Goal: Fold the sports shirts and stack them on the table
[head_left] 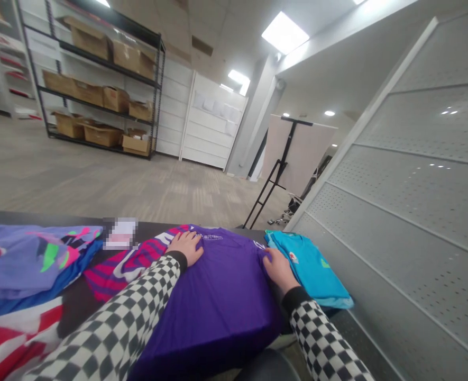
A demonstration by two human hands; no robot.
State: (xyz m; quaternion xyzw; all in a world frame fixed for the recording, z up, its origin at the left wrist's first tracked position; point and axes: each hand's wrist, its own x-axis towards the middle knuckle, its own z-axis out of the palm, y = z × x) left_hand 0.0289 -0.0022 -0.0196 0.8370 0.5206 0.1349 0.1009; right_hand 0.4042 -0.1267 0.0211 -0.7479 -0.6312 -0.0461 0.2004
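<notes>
A purple T-shirt [226, 286] lies spread on the dark table in front of me, its lower part hanging over the near edge. Small white lettering shows near its top. My left hand [186, 247] rests flat on the shirt's upper left, fingers stretched out. At the shirt's upper right edge, my right hand [279, 269] has its thumb and fingers closed on the fabric. Left of the purple shirt, partly beneath my left forearm, is a pink-and-purple striped sleeve or garment [138, 264]. Close to my right hand lies a folded turquoise shirt [313, 270].
A lavender shirt [23, 264] lies on blue fabric at left, above a red-and-white garment [23, 333]. A blurred card [120, 233] sits on the table [83, 288]. Beyond stand a shelf with cardboard boxes [102, 135] and an easel [285, 153]; a perforated panel [408, 201] borders the right.
</notes>
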